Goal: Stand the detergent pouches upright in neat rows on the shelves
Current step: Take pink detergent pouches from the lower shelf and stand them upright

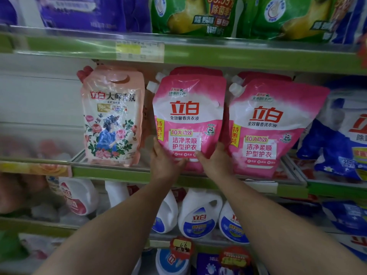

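Note:
A pink detergent pouch [188, 114] stands upright on the middle shelf [111, 171], with more pink pouches behind it. My left hand [163, 157] grips its lower left corner and my right hand [215, 157] grips its lower right corner, thumbs on the front. A second pink pouch [272, 126] stands just to its right, leaning slightly. To the left stands a peach floral pouch [113, 116], upright, with a gap between it and the held pouch.
Blue and white pouches [341, 135] fill the shelf's right end. Green pouches [198, 14] and purple packs [89, 12] sit on the shelf above. White detergent bottles [198, 213] stand on the shelf below, with red price tags [181, 247] on the shelf edge beneath them.

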A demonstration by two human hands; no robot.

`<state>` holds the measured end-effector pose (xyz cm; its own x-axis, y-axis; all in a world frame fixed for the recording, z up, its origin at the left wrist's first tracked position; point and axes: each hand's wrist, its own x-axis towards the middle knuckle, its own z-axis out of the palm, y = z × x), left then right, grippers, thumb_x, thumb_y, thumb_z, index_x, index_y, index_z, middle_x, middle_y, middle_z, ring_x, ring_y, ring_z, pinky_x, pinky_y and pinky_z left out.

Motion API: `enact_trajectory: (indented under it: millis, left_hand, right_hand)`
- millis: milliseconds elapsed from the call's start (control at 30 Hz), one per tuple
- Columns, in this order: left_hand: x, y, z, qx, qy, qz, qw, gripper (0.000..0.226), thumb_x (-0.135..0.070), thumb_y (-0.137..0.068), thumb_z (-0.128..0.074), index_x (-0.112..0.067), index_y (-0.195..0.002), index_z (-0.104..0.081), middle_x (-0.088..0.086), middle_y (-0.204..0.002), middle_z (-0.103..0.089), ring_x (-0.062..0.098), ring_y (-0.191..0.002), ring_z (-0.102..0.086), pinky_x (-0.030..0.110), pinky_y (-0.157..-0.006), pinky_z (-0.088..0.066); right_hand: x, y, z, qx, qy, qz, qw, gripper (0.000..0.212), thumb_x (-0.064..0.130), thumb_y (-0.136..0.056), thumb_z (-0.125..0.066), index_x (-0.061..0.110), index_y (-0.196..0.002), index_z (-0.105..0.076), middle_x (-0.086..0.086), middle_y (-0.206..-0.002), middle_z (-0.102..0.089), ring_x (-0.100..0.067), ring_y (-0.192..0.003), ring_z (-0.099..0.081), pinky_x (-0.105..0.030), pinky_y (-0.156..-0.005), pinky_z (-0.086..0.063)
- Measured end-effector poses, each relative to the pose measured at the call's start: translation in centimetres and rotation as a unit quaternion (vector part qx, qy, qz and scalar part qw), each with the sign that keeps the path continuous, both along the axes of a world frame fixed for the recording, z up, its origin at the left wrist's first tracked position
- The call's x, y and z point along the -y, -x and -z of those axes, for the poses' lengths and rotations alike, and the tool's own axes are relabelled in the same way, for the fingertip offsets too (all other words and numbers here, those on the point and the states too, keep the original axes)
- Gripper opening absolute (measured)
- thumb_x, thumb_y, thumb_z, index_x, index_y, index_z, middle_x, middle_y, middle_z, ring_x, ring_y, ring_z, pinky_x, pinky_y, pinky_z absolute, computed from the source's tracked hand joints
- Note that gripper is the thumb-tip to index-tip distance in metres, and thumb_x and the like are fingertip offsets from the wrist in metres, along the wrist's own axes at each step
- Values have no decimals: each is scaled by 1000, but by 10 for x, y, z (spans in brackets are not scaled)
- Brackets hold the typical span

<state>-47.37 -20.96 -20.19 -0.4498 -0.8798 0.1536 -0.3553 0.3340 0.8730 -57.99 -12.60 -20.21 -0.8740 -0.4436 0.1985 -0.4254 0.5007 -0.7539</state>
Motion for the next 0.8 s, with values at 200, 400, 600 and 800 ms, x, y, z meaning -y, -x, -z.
enact_trajectory:
  millis: [200,400,600,800]
  left_hand:
    - [5,-6,2,9,0,18,1000,112,-32,-75,-79,-18,-152,1,10,-153,-21,31,-139,-30,44,-107,-34]
    - [7,-13,4,6,-11,30,999,103,-28,-81,-74,-19,-152,0,10,-156,-16,32,-139,-31,45,-109,-32]
    - [18,-23,-7,28,29,21,999,64,-30,-85,-68,-15,-137,-34,11,-135,-42,31,-123,-46,44,-100,-42]
    - [32,-34,-7,32,70,22,997,45,-47,-80,-65,-19,-114,-52,4,-111,-57,21,-96,-60,45,-85,-53]
  right_hand:
    - [0,-4,3,-3,-1,13,1000,71,49,-84,-62,18,-139,-30,-3,-128,-57,-29,-114,-58,-40,-93,-46]
    - [1,-15,4,-52,31,52,997,62,47,-82,-64,18,-131,-38,-5,-128,-49,-27,-115,-54,-46,-93,-49]
    - [5,-25,-11,-93,73,45,992,34,34,-88,-61,15,-110,-44,-4,-115,-49,-16,-95,-55,-27,-73,-52]
    - [17,-39,-21,-143,75,36,986,35,35,-87,-60,13,-110,-47,-7,-108,-53,-24,-94,-59,-39,-75,-56]
